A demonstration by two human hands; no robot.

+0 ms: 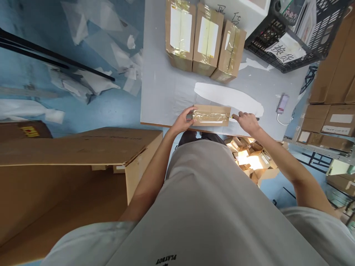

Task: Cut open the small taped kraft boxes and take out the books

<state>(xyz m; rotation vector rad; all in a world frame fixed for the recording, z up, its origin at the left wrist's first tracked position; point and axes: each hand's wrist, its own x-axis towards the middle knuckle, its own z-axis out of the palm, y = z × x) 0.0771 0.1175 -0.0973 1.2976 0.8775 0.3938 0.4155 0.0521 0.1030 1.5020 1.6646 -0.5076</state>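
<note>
A small cardboard box wrapped in clear tape lies near the table's front edge. My left hand grips its left end, with thumb and fingers on opposite sides. At the box's right end is my right hand, closed around a slim box cutter; its dark rear end sticks out past the fingers. A small yellow and dark part shows between this hand and the box, and the blade cannot be made out. Just behind the box lies a long white sheet.
Three taped cardboard boxes stand at the table's back, beside a white container and a black crate. A phone-like device with a cable lies right. A big open carton stands left; floor scraps lie beyond.
</note>
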